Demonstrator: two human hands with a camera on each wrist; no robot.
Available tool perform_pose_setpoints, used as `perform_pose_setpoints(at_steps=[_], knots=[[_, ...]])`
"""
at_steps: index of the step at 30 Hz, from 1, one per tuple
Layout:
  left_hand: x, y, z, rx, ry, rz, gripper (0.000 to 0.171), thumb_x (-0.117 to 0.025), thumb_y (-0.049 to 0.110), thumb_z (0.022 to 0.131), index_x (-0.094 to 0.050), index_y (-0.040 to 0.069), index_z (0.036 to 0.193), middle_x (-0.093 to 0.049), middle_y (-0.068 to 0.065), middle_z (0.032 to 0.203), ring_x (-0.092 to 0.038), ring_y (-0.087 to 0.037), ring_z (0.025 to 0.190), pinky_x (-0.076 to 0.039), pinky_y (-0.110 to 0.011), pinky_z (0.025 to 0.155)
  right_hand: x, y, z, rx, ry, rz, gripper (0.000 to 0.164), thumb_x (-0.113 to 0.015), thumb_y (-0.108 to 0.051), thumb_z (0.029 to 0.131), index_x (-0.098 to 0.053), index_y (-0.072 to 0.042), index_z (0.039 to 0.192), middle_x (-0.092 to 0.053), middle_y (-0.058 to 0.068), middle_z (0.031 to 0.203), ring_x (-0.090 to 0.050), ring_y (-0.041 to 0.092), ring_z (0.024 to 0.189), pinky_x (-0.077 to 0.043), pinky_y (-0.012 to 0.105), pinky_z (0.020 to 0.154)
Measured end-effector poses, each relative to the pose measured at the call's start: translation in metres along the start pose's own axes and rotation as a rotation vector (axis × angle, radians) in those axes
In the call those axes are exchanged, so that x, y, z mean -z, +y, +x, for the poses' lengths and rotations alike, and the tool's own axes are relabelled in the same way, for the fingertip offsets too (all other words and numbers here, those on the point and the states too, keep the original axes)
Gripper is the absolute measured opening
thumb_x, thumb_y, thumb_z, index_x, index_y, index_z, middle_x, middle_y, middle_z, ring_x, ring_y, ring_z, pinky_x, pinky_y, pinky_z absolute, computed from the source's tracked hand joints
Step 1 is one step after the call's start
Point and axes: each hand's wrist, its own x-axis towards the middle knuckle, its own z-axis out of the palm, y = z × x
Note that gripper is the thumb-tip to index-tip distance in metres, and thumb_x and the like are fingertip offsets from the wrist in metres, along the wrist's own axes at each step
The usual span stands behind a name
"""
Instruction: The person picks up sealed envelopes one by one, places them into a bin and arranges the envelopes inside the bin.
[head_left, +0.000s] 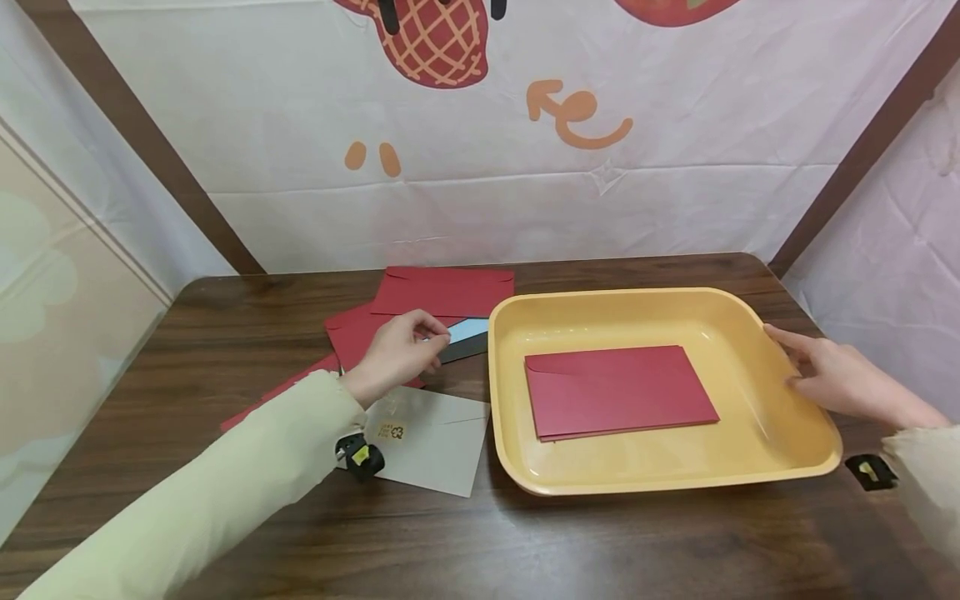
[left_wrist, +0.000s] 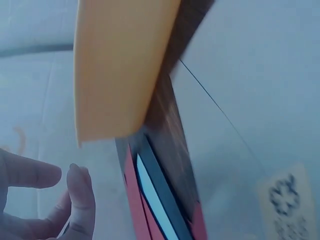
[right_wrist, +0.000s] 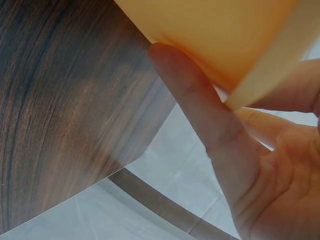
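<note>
A yellow plastic tray [head_left: 660, 475] stands on the right part of the table, with red envelopes [head_left: 618, 390] stacked inside. My right hand [head_left: 843, 375] grips its right rim; in the right wrist view the thumb [right_wrist: 185, 90] and fingers lie on opposite sides of the tray's edge [right_wrist: 265, 65]. My left hand [head_left: 405, 346] hovers left of the tray, fingers loosely bent, thumb and index finger apart in the left wrist view and nothing between them. Beneath and behind it lie more red envelopes [head_left: 446, 292] and a flat light-blue and dark grey piece [head_left: 465, 343].
A pale grey flat sheet or envelope with a gold print [head_left: 435, 450] lies left of the tray, nearer me. Another red envelope [head_left: 281, 390] shows partly behind my left sleeve. A white printed cloth [head_left: 487, 208] hangs along the dark wooden table's [head_left: 525, 550] back edge.
</note>
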Motion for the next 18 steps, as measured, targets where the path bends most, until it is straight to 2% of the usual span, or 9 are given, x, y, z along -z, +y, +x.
perform_pose_setpoints(at_steps=[6,13,18], knots=[[0.015,-0.019,-0.004,0.026,0.02,0.002,0.026,-0.054,0.02,0.097,-0.056,0.003,0.117,-0.065,-0.015,0.094,-0.066,-0.028,0.084,-0.052,-0.035,0.074,0.0,0.001,0.0,0.01,0.012,-0.013,0.072,-0.062,-0.002,0.076,-0.032,0.014,0.14,-0.064,0.015,0.084,-0.049,0.016,0.063,-0.039,0.03,0.055],[0.027,-0.043,-0.011,0.054,0.089,0.071,0.029,-0.053,0.021,0.097,-0.056,0.001,0.118,-0.06,-0.018,0.107,-0.062,-0.024,0.084,-0.047,-0.027,0.07,0.001,0.001,0.001,0.015,0.022,-0.025,0.072,-0.062,-0.003,0.075,-0.034,0.014,0.139,-0.063,0.014,0.083,-0.049,0.016,0.063,-0.039,0.03,0.056],[0.03,-0.058,-0.009,-0.019,0.164,0.193,0.029,-0.055,0.018,0.094,-0.057,-0.002,0.114,-0.052,-0.021,0.113,-0.053,-0.029,0.091,-0.045,-0.033,0.071,-0.001,0.001,0.0,0.001,0.007,-0.015,0.072,-0.062,-0.003,0.077,-0.032,0.013,0.14,-0.062,0.014,0.084,-0.048,0.016,0.062,-0.038,0.03,0.055]])
